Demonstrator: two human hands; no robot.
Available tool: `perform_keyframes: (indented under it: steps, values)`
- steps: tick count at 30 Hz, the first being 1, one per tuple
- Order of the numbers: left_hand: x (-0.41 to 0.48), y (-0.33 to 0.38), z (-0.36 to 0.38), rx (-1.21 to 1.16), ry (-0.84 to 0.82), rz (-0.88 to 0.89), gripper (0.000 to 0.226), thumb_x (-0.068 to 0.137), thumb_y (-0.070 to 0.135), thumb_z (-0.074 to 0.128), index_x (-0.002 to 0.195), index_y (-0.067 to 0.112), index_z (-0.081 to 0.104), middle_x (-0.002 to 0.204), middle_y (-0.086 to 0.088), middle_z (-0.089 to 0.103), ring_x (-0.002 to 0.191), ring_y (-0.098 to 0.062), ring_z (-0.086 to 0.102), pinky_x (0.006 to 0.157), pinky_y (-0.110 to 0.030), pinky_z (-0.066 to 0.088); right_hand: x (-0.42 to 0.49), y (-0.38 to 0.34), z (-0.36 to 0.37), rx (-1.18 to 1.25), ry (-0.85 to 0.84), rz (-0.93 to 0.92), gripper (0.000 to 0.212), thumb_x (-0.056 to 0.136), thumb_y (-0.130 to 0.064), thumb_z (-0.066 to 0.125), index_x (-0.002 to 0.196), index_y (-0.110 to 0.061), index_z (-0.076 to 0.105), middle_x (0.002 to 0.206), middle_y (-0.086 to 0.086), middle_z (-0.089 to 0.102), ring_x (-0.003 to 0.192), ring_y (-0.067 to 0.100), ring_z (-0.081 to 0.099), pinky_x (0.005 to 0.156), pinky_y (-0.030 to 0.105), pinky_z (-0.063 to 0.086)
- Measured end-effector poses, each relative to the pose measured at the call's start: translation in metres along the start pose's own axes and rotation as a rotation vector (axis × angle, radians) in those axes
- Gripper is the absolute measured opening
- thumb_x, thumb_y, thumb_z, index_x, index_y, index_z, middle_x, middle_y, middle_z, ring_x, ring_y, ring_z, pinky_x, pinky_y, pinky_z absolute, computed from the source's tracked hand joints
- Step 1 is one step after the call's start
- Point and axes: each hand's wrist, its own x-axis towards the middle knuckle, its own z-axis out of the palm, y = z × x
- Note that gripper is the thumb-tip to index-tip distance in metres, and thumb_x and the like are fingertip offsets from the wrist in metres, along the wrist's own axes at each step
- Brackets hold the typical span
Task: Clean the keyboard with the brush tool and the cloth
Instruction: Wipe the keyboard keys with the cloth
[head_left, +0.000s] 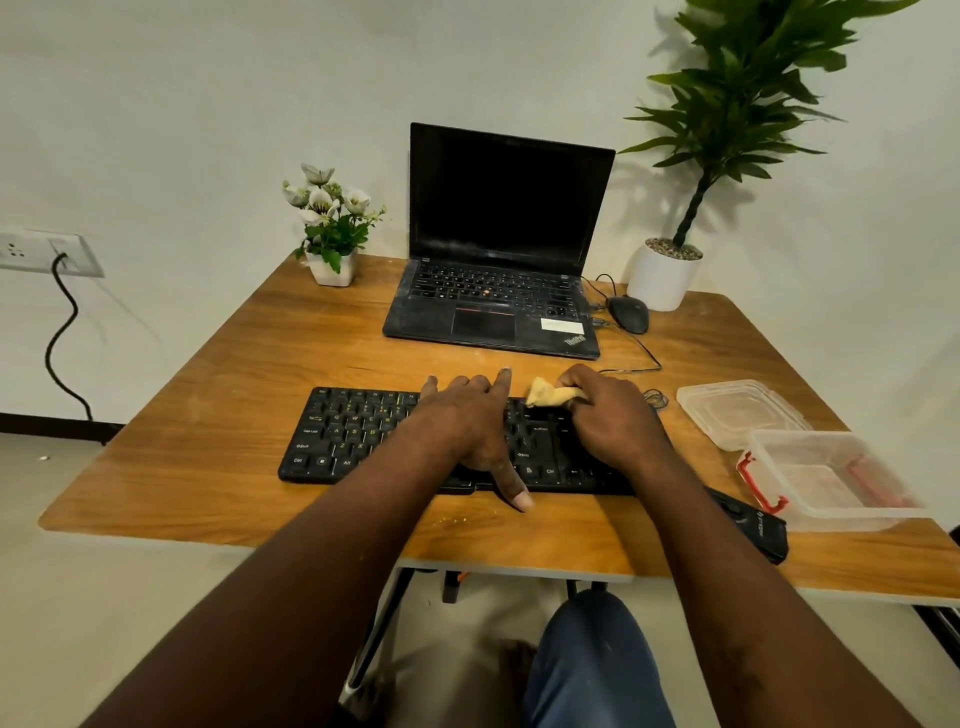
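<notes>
A black keyboard (358, 436) lies near the front of the wooden table (218, 415). My left hand (470, 421) rests flat on its middle, fingers spread, thumb hanging over the front edge. My right hand (608, 415) is on the keyboard's right part, closed around a bunched yellow cloth (548, 396) that pokes out over the top row of keys. A black object (753, 525) lies at the keyboard's right end, near the table's front edge; I cannot tell whether it is the brush tool.
An open black laptop (498, 291) stands behind the keyboard, with a mouse (628, 313) and its cable to the right. A clear plastic box (831, 478) and its lid (737, 410) sit at the right. A small flower pot (332, 265) and a tall plant (665, 275) stand at the back.
</notes>
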Motion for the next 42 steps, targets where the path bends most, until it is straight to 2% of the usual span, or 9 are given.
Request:
perform_keyframes:
  steps: [5,11,14,19,27,31,35,38,42]
  values:
    - [0.002,0.001,-0.001,0.019,-0.011,0.004,0.164,0.048,0.082,0.083,0.163,0.022,-0.017,0.174,-0.006,0.003,0.159,-0.033,0.003,0.124,-0.064,0.001,-0.010,0.017,-0.012,-0.171,0.077,0.058,0.034,0.094,-0.015,0.055,0.124,-0.030,0.063,0.105,0.007,0.072,0.096,0.029,0.063,0.081,0.040,0.051]
    - [0.002,0.006,-0.005,0.054,-0.027,-0.023,0.156,0.051,0.079,0.085,0.166,0.022,-0.004,0.172,-0.006,0.011,0.158,-0.033,0.010,0.125,-0.065,0.004,-0.019,-0.025,0.016,0.016,0.039,-0.079,0.032,0.096,-0.012,0.055,0.121,-0.028,0.063,0.096,0.005,0.071,0.083,0.024,0.062,0.069,0.038,0.052]
    - [0.004,0.009,-0.007,0.092,-0.051,-0.036,0.153,0.051,0.080,0.084,0.166,0.020,0.004,0.172,-0.007,0.013,0.157,-0.033,0.012,0.124,-0.066,0.006,-0.022,-0.013,0.008,-0.088,0.073,-0.013,0.036,0.096,-0.016,0.054,0.127,-0.034,0.060,0.095,0.005,0.071,0.082,0.024,0.062,0.063,0.034,0.048]
    - [0.003,0.012,-0.009,0.129,-0.078,-0.045,0.149,0.050,0.081,0.083,0.165,0.018,0.012,0.171,-0.008,0.016,0.157,-0.035,0.014,0.124,-0.067,0.009,-0.026,0.014,-0.016,-0.227,0.134,0.159,0.043,0.093,-0.015,0.053,0.133,-0.029,0.057,0.100,0.009,0.071,0.095,0.031,0.063,0.067,0.034,0.043]
    - [0.005,0.011,-0.009,0.107,-0.066,-0.045,0.149,0.053,0.077,0.086,0.166,0.020,0.008,0.169,-0.007,0.019,0.155,-0.033,0.017,0.124,-0.065,0.011,-0.042,-0.047,0.015,-0.210,0.090,-0.044,0.032,0.096,-0.017,0.052,0.128,-0.020,0.058,0.103,0.008,0.071,0.095,0.031,0.062,0.067,0.034,0.041]
    - [0.006,0.010,-0.008,0.109,-0.064,-0.042,0.151,0.051,0.078,0.086,0.165,0.019,0.009,0.169,-0.006,0.019,0.155,-0.033,0.017,0.124,-0.064,0.012,-0.063,-0.048,0.015,-0.168,0.126,-0.030,0.035,0.094,-0.015,0.055,0.129,-0.022,0.060,0.111,0.005,0.071,0.100,0.029,0.063,0.073,0.036,0.046]
    - [0.006,0.009,-0.008,0.111,-0.081,-0.047,0.153,0.051,0.080,0.084,0.166,0.018,0.006,0.171,-0.006,0.013,0.157,-0.034,0.012,0.124,-0.066,0.009,-0.090,-0.030,0.003,-0.180,0.147,0.032,0.039,0.093,-0.014,0.059,0.130,-0.028,0.063,0.112,0.002,0.073,0.104,0.026,0.062,0.091,0.040,0.052]
    - [0.003,0.011,-0.008,0.107,-0.088,-0.050,0.152,0.050,0.080,0.084,0.166,0.019,0.007,0.172,-0.007,0.012,0.157,-0.034,0.011,0.124,-0.066,0.008,-0.098,-0.010,-0.010,-0.183,0.138,0.129,0.042,0.094,-0.012,0.058,0.131,-0.032,0.062,0.110,0.003,0.074,0.108,0.026,0.061,0.098,0.043,0.051]
    - [0.004,0.012,-0.009,0.114,-0.091,-0.055,0.150,0.050,0.079,0.084,0.165,0.019,0.009,0.171,-0.007,0.012,0.157,-0.034,0.011,0.124,-0.066,0.008,-0.110,-0.011,-0.011,-0.200,0.146,0.144,0.043,0.095,-0.011,0.058,0.133,-0.029,0.062,0.123,0.001,0.070,0.118,0.023,0.057,0.111,0.041,0.042]
